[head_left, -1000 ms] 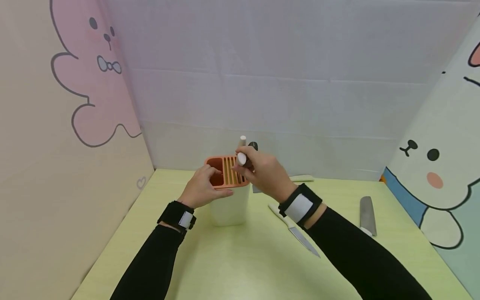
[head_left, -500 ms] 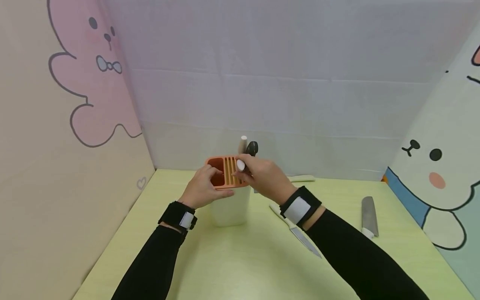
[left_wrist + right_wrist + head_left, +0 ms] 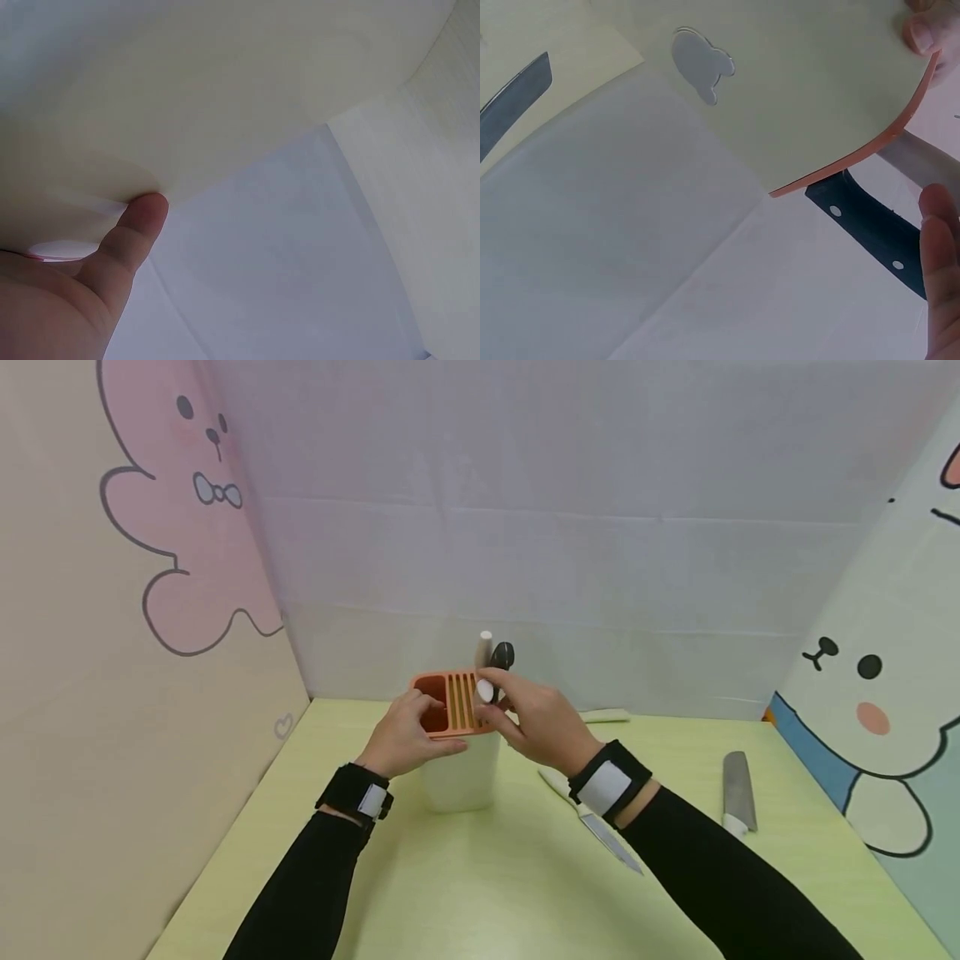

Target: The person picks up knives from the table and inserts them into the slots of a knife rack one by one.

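A cream knife holder (image 3: 459,781) with an orange slotted top (image 3: 462,703) stands upright on the table. My left hand (image 3: 408,733) grips its left front rim, thumb along the front wall and fingers over the open compartment. At the slotted side, my right hand (image 3: 542,718) pinches a white-handled knife (image 3: 486,692) by its handle; its blade is hidden. Just behind stand another white handle (image 3: 483,649) and a black handle (image 3: 502,654). The right wrist view shows silver rivets on that black handle (image 3: 866,229), beside the right fingers (image 3: 941,270).
Right of the holder lies a white-handled knife (image 3: 596,828). A wide-bladed knife (image 3: 738,789) lies farther right, near the table's edge. Another pale handle (image 3: 603,716) lies by the back wall (image 3: 675,668). Printed panels flank the pale table (image 3: 480,885).
My right hand has lowered with the white-handled knife, its handle end dropping closer to the slots, then shifted slightly right. The black handle shows more fully. My left hand has stayed put.
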The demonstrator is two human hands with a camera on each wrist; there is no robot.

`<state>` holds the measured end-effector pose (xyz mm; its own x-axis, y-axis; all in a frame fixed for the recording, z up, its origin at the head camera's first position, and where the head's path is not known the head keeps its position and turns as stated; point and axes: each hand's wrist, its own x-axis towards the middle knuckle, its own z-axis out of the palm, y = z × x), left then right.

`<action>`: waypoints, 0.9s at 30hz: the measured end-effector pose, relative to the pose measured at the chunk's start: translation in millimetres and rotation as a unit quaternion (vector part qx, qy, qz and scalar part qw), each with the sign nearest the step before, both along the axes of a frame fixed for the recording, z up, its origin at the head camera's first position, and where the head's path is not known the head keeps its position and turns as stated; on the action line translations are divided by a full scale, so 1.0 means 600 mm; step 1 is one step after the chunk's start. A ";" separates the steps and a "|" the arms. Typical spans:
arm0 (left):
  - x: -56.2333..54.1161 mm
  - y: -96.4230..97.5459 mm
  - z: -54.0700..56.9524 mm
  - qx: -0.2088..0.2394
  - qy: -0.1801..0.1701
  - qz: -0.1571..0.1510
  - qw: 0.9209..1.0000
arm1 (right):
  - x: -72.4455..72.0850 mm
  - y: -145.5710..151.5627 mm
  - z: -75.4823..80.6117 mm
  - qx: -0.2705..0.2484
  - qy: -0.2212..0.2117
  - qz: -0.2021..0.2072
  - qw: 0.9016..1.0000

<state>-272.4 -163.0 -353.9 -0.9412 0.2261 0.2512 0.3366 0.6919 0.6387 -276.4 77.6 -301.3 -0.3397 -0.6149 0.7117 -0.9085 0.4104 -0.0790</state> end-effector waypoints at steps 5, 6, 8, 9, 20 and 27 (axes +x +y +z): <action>0.001 -0.001 0.000 -0.003 0.000 0.004 1.000 | -0.001 0.022 -0.014 -0.009 0.001 -0.007 1.000; 0.001 -0.001 0.000 -0.003 0.001 0.004 1.000 | -0.001 0.025 -0.016 -0.008 0.000 -0.010 1.000; 0.001 -0.001 0.000 -0.001 0.001 0.006 1.000 | -0.003 0.031 -0.021 -0.009 -0.005 -0.012 1.000; 0.001 -0.001 0.000 0.001 0.001 0.006 1.000 | -0.003 0.034 -0.024 -0.009 -0.008 -0.014 1.000; 0.001 0.002 -0.001 -0.003 -0.002 0.006 1.000 | -0.001 0.113 -0.080 -0.017 -0.015 -0.061 0.998; -0.003 -0.001 0.000 -0.001 -0.007 0.005 1.000 | 0.009 0.201 -0.124 -0.001 -0.025 -0.112 0.993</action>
